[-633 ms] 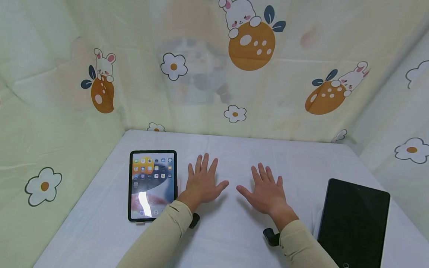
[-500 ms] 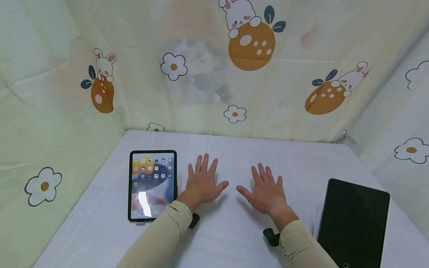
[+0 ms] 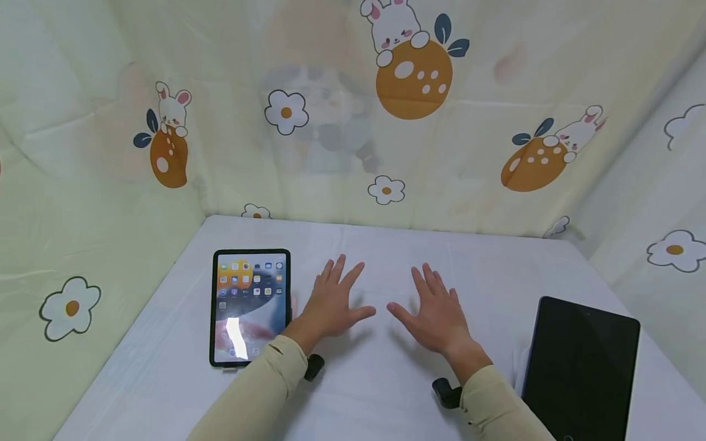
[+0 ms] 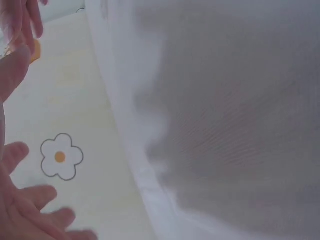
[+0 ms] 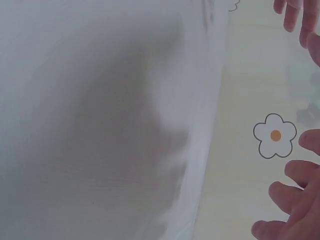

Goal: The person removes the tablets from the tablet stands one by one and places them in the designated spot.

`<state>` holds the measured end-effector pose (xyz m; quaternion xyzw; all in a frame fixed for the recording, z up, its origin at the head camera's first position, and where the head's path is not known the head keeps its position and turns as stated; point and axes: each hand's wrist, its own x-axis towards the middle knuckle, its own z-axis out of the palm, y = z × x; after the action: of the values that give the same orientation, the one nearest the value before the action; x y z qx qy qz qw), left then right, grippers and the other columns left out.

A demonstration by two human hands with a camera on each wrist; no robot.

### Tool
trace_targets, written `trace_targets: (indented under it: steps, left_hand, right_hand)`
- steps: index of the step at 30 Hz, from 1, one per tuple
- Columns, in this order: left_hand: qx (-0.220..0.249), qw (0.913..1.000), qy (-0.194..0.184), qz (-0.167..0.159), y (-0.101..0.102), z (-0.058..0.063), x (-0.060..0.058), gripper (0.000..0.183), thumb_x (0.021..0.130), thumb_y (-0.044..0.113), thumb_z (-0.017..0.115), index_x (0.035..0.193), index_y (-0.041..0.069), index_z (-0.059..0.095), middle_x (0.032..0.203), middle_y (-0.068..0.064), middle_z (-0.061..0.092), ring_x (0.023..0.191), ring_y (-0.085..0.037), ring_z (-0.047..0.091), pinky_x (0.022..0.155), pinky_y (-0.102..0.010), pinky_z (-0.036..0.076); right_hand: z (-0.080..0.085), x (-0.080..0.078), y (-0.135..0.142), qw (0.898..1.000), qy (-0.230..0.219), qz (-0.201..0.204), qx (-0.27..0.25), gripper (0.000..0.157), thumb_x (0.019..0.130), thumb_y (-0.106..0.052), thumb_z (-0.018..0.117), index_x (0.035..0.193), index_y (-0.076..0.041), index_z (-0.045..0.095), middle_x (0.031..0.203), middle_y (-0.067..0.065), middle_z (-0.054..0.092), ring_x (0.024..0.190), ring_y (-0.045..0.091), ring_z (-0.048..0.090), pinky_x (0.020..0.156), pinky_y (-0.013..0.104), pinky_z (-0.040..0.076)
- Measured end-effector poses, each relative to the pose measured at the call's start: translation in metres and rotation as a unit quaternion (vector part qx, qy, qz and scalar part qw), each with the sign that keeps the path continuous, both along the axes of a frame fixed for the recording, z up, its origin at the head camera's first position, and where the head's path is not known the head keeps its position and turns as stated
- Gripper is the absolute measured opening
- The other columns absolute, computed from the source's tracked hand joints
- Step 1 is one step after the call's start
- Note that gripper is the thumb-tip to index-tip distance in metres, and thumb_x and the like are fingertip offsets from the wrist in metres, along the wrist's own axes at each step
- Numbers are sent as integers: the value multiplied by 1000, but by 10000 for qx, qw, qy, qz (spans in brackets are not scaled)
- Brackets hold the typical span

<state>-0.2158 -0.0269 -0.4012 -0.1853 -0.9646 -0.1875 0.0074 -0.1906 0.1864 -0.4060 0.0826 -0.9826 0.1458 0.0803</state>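
Note:
Above the middle of the white table, my left hand (image 3: pixel 329 304) is spread, palm down, with nothing in it. It is nearest to a tablet with a lit home screen (image 3: pixel 252 306), which lies just left of it in a black case. My right hand (image 3: pixel 439 315) is also spread and holds nothing, its thumb pointing toward the left one. Farther to the right lies a larger black tablet (image 3: pixel 581 367) with a dark screen, its lower part cut off by the frame. In the left wrist view, fingers (image 4: pixel 37 196) show at the left edge over the cloth's shadow.
A white cloth covers the table (image 3: pixel 386 392). Behind it hangs a pale yellow curtain (image 3: pixel 331 202) printed with rabbits and flowers, and similar curtains close off both sides. Something white (image 3: pixel 521 367) sticks out under the dark tablet's left edge. Each wrist carries a small black camera (image 3: pixel 447 393).
My left hand has turned a little, its fingers and thumb spreading wider. The right hand has tilted slightly, its fingers closer together. Both tablets stay put; the head view has shifted slightly.

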Motion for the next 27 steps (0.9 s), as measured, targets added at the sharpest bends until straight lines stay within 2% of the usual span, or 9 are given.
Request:
trace_targets:
  steps: [5,8,10,16,20,24,27]
  left_hand:
    - [978,9947,-321,-82,-4,8,2,80,73,51,66,140,30,28,147,-5,15,132,-27,15,99,-46,26]
    - [1412,9888,-473,-137,-7,13,5,76,73,44,70,138,31,33,146,-3,20,130,-26,22,97,-45,30]
    - [1614,9851,-551,-206,-9,15,8,74,73,40,71,137,32,34,144,-2,23,129,-24,25,97,-45,31]
    - [2045,9741,-804,-530,-19,21,17,67,74,37,71,133,35,40,141,4,30,126,-17,29,96,-41,34]
    - [2323,9653,-958,-708,-27,25,24,60,76,39,69,130,34,45,139,7,33,125,-14,32,93,-36,38]
    - [2587,9583,-919,-797,-36,29,31,55,77,36,69,128,33,47,137,10,35,124,-12,34,92,-34,38]
    - [2703,9562,-789,-798,-42,31,34,53,77,33,69,126,33,49,136,12,36,124,-11,34,92,-34,38]
  right_hand:
    - [3,1,0,9967,-39,13,-806,91,74,-73,41,141,-13,26,145,11,19,129,34,21,93,58,27]
    - [4,1,-1,9913,-105,71,-1309,87,75,-68,48,140,-15,28,144,10,22,128,32,23,91,58,30]
    - [5,2,-3,9856,-112,214,-1671,82,77,-62,53,140,-16,29,143,9,24,127,31,25,92,56,30]
    - [9,5,-10,9625,11,731,-2613,67,78,-42,65,135,-21,36,137,0,34,117,22,40,86,44,42]
    - [12,7,-14,9539,40,1035,-2819,66,77,-43,66,134,-24,37,136,-6,36,118,17,40,86,40,43]
    - [16,10,-17,9519,-60,1192,-2821,63,77,-44,66,132,-27,41,134,-9,39,121,14,37,93,42,37]
    - [20,12,-20,9535,-105,1250,-2739,60,77,-45,66,130,-28,44,133,-12,40,124,12,34,96,47,32]
